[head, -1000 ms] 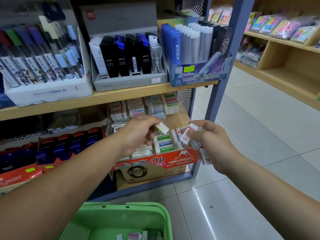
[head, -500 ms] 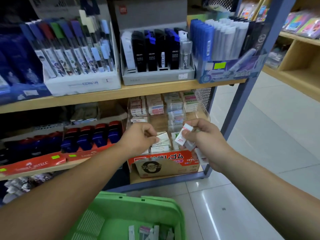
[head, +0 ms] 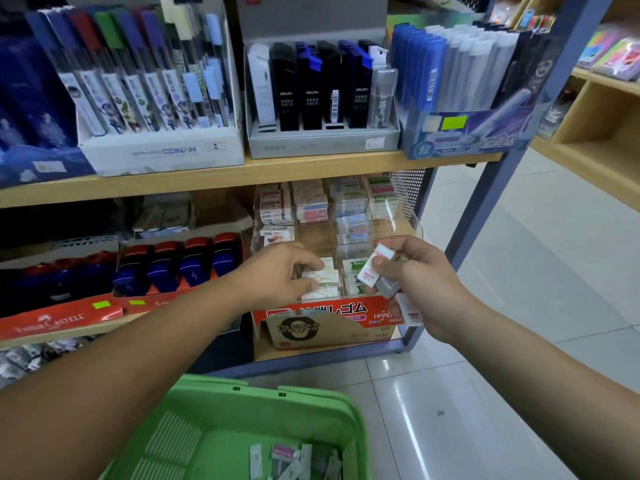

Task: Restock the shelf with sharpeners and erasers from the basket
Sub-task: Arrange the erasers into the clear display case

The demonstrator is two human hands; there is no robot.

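Note:
My left hand (head: pixel 282 271) reaches into the front compartment of the clear eraser display (head: pixel 398 216) on the lower shelf and pinches a white eraser (head: pixel 320 276) on top of the stack there. My right hand (head: pixel 415 282) hovers just right of the display and grips several wrapped white erasers (head: pixel 372 270), one sticking up by the thumb, another poking out below the palm. The green basket (head: pixel 311 407) sits low in front of me with several small packets (head: pixel 294 462) in its bottom.
A red eraser carton (head: pixel 329 317) stands under the display. Red and blue sharpeners (head: pixel 180 261) fill a tray to the left. Pen and lead boxes (head: pixel 322 88) line the upper shelf (head: pixel 242 174). The blue shelf post (head: pixel 485 209) is at right, tiled floor beyond.
The view has shifted left and down, so more of the basket shows. My left hand has lowered its eraser onto the stack in the display. My right hand stays beside it with its erasers.

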